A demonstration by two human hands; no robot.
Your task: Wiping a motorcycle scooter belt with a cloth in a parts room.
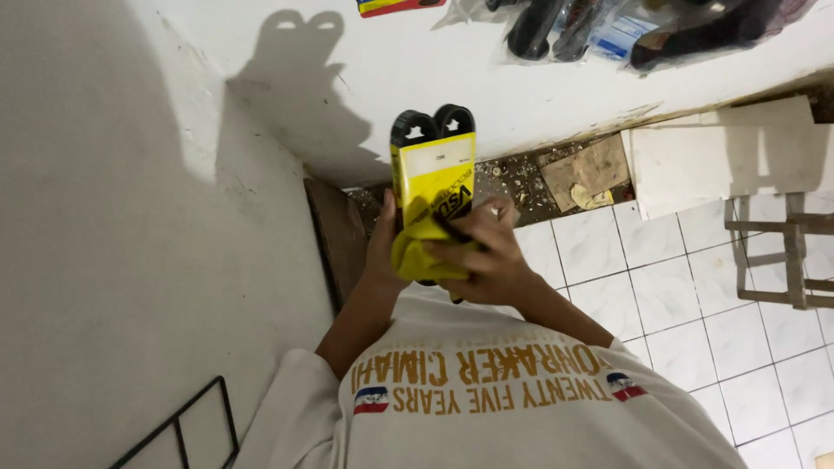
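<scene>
Both hands held a black toothed belt in a yellow card sleeve [433, 178] upright before the chest. The left hand [382, 247] gripped its lower edge; the right hand [482, 252] pressed what seemed a yellow cloth [421, 252] against it. Wiping went best with the sleeve braced firmly.

- Lower end of the black belt [432, 122] buried under the yellow sleeve [433, 178] and yellow cloth [417, 254].
- Left hand [383, 243] mostly hidden behind the sleeve.
- Bagged dark parts [660, 26] at 1 o'clock cut off by the top edge.
- Black wire frame [187, 426] at 7 o'clock cropped by the bottom edge.
- Wooden stool [782, 252] at 3 o'clock cut by the right edge.
</scene>
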